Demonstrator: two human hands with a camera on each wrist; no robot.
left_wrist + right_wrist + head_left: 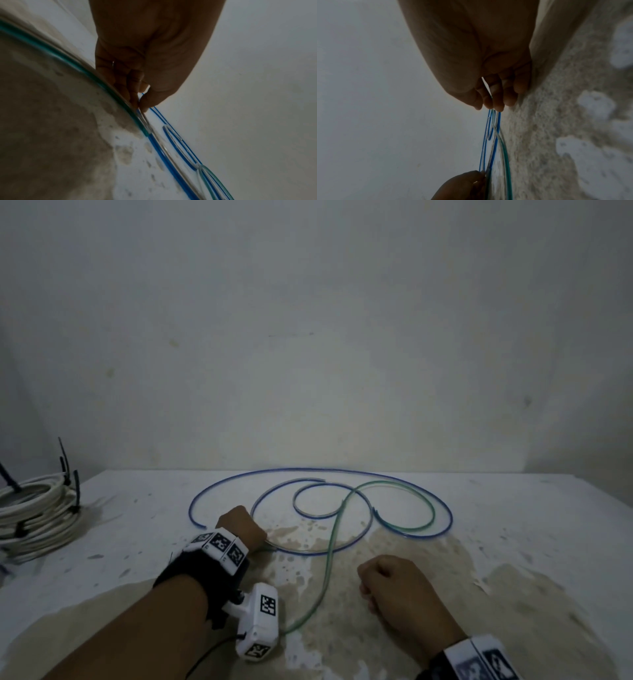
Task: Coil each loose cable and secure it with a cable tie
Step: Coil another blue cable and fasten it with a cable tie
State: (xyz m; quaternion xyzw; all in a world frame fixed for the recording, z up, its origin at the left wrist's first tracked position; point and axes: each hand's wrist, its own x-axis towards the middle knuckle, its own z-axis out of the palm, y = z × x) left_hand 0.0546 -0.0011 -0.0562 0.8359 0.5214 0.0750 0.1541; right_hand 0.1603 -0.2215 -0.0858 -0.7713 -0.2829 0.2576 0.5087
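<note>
From the head view, the left hand (pixel 241 527) reaches forward over the stained table (pixel 513 508) with its knuckles up and its fingers hidden beneath it, down at the near curve of the blue cable (pixel 448 515). That cable sprawls in wide loose loops beyond and to the right of this hand. A green cable (pixel 334 537) crosses the blue loops and runs back between the two hands, ending near the left wrist. The right hand (pixel 394 587) rests on the table nearer the body, fingers curled under; whether it holds anything cannot be told from here. Far off to the left of the left hand sits a stack of white cable coils (pixel 37 515), already bound with black cable ties (pixel 76 489).

In the left wrist view, the left hand (pixel 145 65) has thumb and fingers pressed together in a pinch on the blue cable (pixel 164 161) at the table surface. The green cable (pixel 72 63) runs close along its finger side.

In the right wrist view, the right hand (pixel 484 75) has its fingers drawn in, and a pale strand shows between its fingertips (pixel 498 104); which cable it is cannot be told. Beyond the fingertips the blue cable (pixel 494 150) and green cable (pixel 506 159) stretch away to the left hand (pixel 462 186).
</note>
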